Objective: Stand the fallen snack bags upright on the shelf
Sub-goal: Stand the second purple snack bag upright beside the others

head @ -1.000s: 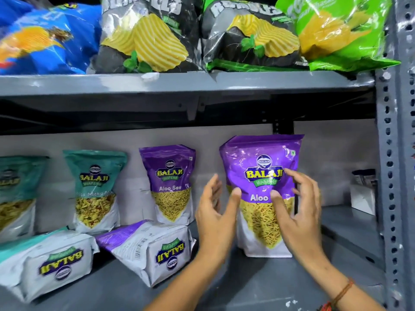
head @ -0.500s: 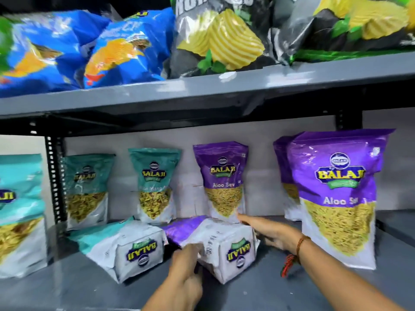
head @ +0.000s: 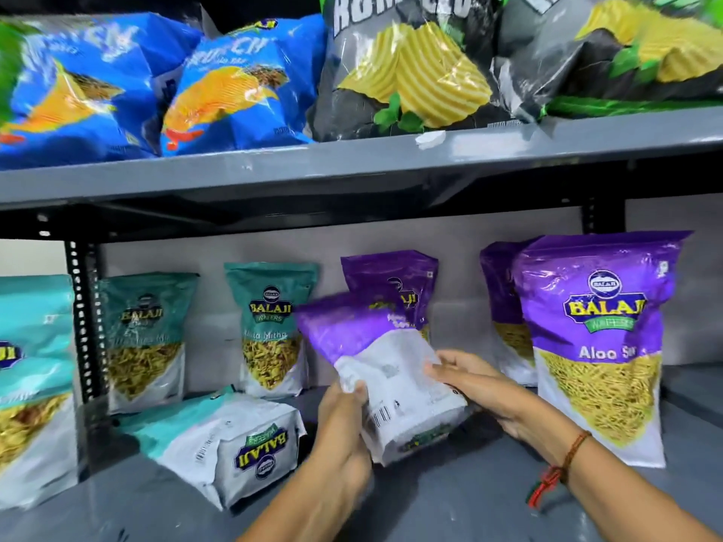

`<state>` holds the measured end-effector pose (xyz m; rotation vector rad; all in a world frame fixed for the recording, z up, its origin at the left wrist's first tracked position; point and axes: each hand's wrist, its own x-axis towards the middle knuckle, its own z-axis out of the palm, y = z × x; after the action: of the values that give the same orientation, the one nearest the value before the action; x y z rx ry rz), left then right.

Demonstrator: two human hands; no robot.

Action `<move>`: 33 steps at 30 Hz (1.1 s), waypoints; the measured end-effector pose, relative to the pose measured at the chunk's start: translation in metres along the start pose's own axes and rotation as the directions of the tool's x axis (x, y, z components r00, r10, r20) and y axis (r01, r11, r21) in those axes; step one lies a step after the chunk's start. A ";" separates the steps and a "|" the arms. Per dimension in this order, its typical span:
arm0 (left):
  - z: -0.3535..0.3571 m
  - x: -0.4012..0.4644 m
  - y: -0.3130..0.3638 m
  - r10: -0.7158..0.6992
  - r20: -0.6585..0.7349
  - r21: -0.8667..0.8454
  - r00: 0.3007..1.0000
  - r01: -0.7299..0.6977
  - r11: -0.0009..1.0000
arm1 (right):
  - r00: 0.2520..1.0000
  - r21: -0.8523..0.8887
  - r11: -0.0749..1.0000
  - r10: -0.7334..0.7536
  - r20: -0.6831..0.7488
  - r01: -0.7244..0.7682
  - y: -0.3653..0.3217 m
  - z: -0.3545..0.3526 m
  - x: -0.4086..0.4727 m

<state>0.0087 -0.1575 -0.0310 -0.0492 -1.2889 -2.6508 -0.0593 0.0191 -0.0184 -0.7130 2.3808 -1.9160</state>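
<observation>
Single head cam, close in, faces fwd at lower shelf (head: 469, 514); upper shelf (head: 352, 170) above, edges probably warped.

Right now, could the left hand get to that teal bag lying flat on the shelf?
Probably not yet. The left hand and right hand are both gripping the purple bag, tilted mid-lift. The fallen teal bag lies just left of it with bare shelf between, so once freed, the path looks open.
</observation>
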 end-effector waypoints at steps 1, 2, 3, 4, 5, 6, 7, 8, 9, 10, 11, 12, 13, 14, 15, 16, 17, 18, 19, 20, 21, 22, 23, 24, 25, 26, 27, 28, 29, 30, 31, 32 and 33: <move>0.001 0.008 0.006 0.045 0.046 0.057 0.998 -0.048 0.997 | 0.999 0.032 0.998 -0.048 -0.027 0.049 -0.004 0.000 -0.002; 0.000 0.016 0.012 0.095 0.088 0.121 0.992 -0.105 0.987 | 0.994 0.051 0.994 -0.092 -0.050 0.095 -0.007 0.001 -0.006; -0.001 0.023 0.017 0.136 0.136 0.173 0.981 -0.159 0.972 | 0.988 0.052 0.989 -0.132 -0.078 0.136 -0.008 0.004 -0.009; -0.004 0.030 0.020 0.159 0.180 0.218 0.971 -0.197 0.956 | 0.981 0.045 0.984 -0.167 -0.102 0.172 -0.006 0.006 -0.012; -0.008 0.035 0.021 0.161 0.214 0.252 0.963 -0.214 0.944 | 0.974 0.027 0.981 -0.189 -0.122 0.194 -0.001 0.009 -0.014; -0.013 0.040 0.020 0.150 0.224 0.287 0.963 -0.212 0.934 | 0.971 -0.009 0.980 -0.200 -0.134 0.200 0.007 0.012 -0.015; -0.019 0.043 0.016 0.125 0.226 0.315 0.966 -0.193 0.929 | 0.969 -0.068 0.979 -0.200 -0.148 0.192 0.015 0.014 -0.017; -0.026 0.044 0.009 0.088 0.216 0.346 0.972 -0.161 0.924 | 0.968 -0.127 0.976 -0.198 -0.154 0.179 0.023 0.016 -0.019; -0.033 0.044 0.002 0.051 0.206 0.372 0.977 -0.126 0.920 | 0.969 -0.177 0.969 -0.199 -0.149 0.172 0.029 0.016 -0.021; -0.040 0.045 -0.005 0.025 0.194 0.389 0.981 -0.100 0.916 | 0.968 -0.218 0.961 -0.207 -0.145 0.172 0.034 0.017 -0.022; -0.045 0.044 -0.010 0.008 0.188 0.393 0.982 -0.082 0.916 | 0.966 -0.248 0.954 -0.211 -0.151 0.169 0.038 0.018 -0.023; -0.048 0.045 -0.012 0.000 0.180 0.393 0.984 -0.071 0.917 | 0.965 -0.271 0.949 -0.209 -0.160 0.161 0.038 0.019 -0.024; -0.048 0.045 -0.011 -0.015 0.175 0.386 0.984 -0.055 0.921 | 0.963 -0.278 0.948 -0.209 -0.168 0.157 0.037 0.022 -0.025; -0.046 0.045 -0.009 -0.032 0.165 0.378 0.986 -0.034 0.925 | 0.955 -0.292 0.945 -0.214 -0.206 0.149 0.036 0.025 -0.025; -0.043 0.044 -0.006 -0.051 0.154 0.358 0.987 -0.008 0.934 | 0.927 -0.317 0.937 -0.239 -0.289 0.143 0.036 0.028 -0.026; -0.041 0.043 -0.003 -0.067 0.135 0.336 0.989 0.018 0.942 | 0.877 -0.349 0.929 -0.268 -0.398 0.125 0.037 0.033 -0.028; -0.039 0.042 0.001 -0.076 0.115 0.309 0.990 0.037 0.950 | 0.816 -0.356 0.927 -0.296 -0.496 0.120 0.038 0.038 -0.031; -0.038 0.042 0.003 -0.080 0.091 0.291 0.993 0.050 0.955 | 0.777 -0.339 0.932 -0.305 -0.550 0.126 0.039 0.045 -0.037; -0.038 0.042 0.004 -0.085 0.070 0.284 0.994 0.062 0.957 | 0.790 -0.300 0.946 -0.278 -0.546 0.125 0.038 0.054 -0.045; -0.038 0.042 0.004 -0.097 0.050 0.294 0.994 0.078 0.953 | 0.838 -0.249 0.962 -0.227 -0.496 0.113 0.037 0.063 -0.052; -0.038 0.041 0.002 -0.114 0.040 0.302 0.993 0.097 0.949 | 0.891 -0.207 0.975 -0.169 -0.421 0.087 0.037 0.072 -0.057; -0.037 0.041 -0.001 -0.122 0.034 0.309 0.992 0.106 0.945 | 0.928 -0.195 0.979 -0.119 -0.354 0.051 0.036 0.079 -0.060; -0.035 0.038 -0.002 -0.115 0.032 0.314 0.993 0.099 0.944 | 0.947 -0.206 0.978 -0.093 -0.307 0.030 0.037 0.082 -0.060; -0.032 0.035 -0.005 -0.104 0.023 0.321 0.994 0.091 0.943 | 0.957 -0.222 0.975 -0.074 -0.282 0.010 0.036 0.084 -0.059; -0.030 0.032 -0.007 -0.086 0.013 0.335 0.996 0.077 0.939 | 0.960 -0.224 0.975 -0.053 -0.275 -0.010 0.033 0.084 -0.056; -0.030 0.030 -0.010 -0.070 0.003 0.364 0.998 0.064 0.929 | 0.962 -0.204 0.979 -0.028 -0.271 -0.029 0.029 0.083 -0.055; -0.029 0.027 -0.014 -0.047 0.008 0.400 0.999 0.040 0.916 | 0.964 -0.169 0.985 -0.015 -0.264 -0.031 0.026 0.080 -0.053; -0.030 0.026 -0.017 -0.030 0.021 0.430 0.999 0.018 0.902 | 0.966 -0.118 0.993 -0.007 -0.257 -0.024 0.023 0.076 -0.052; -0.031 0.024 -0.019 -0.006 0.021 0.441 1.000 -0.004 0.897 | 0.968 -0.071 0.997 0.000 -0.250 -0.018 0.022 0.072 -0.051; -0.033 0.023 -0.022 0.015 0.007 0.445 1.000 -0.017 0.895 | 0.968 -0.039 0.999 0.015 -0.250 -0.025 0.021 0.068 -0.050; -0.034 0.021 -0.023 0.035 -0.012 0.457 0.999 -0.026 0.889 | 0.967 -0.038 0.998 0.032 -0.254 -0.043 0.021 0.066 -0.048; -0.035 0.023 -0.026 0.049 -0.028 0.473 0.998 -0.030 0.880 | 0.963 -0.060 0.996 0.048 -0.266 -0.066 0.022 0.065 -0.046; -0.035 0.024 -0.028 0.061 -0.050 0.472 0.997 -0.030 0.881 | 0.955 -0.087 0.993 0.051 -0.291 -0.079 0.025 0.064 -0.043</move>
<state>-0.0179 -0.1719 -0.0714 0.0746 -1.8437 -2.2059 -0.0118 -0.0213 -0.0698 -0.3713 2.6424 -2.0117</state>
